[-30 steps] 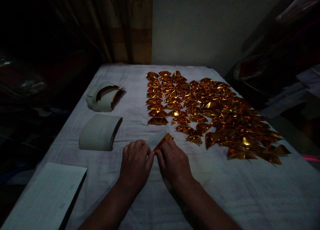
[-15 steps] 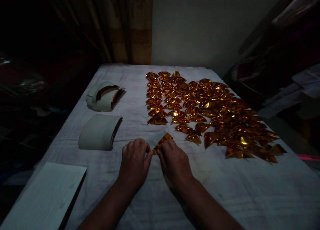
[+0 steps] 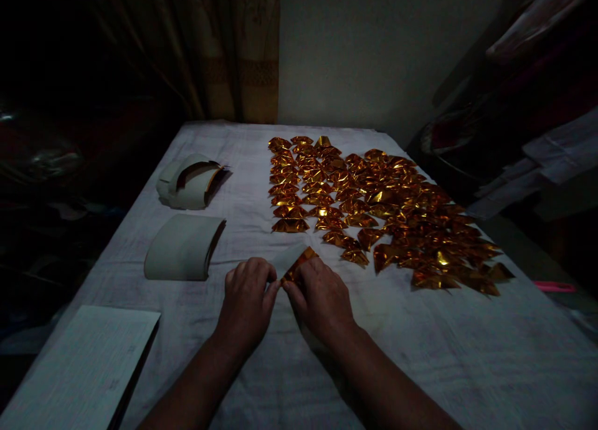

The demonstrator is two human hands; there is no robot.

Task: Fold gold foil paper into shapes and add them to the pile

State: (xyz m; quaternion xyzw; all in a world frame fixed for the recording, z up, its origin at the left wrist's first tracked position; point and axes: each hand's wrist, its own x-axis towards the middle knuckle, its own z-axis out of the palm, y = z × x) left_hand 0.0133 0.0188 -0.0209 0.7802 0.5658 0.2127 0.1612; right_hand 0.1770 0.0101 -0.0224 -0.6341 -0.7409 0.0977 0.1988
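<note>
My left hand (image 3: 246, 302) and my right hand (image 3: 321, 298) meet at the near middle of the cloth-covered table (image 3: 420, 343). Together they pinch a small sheet of gold foil paper (image 3: 295, 262), white on its back, with a gold corner sticking out beyond my fingertips. Both hands press it down against the cloth. Just beyond them lie several folded gold foil pieces (image 3: 374, 205), in neat rows on the left and a looser heap toward the right.
A curved stack of white-backed sheets (image 3: 183, 248) lies left of my hands, with a second, partly peeled stack (image 3: 189, 181) farther back. A flat white paper (image 3: 84, 367) sits at the near left corner. Curtain and wall stand behind; dark clutter fills the right.
My hands stay on the foil sheet and have worked it slightly; the view has shifted a little to the right, so everything sits slightly further left in frame.
</note>
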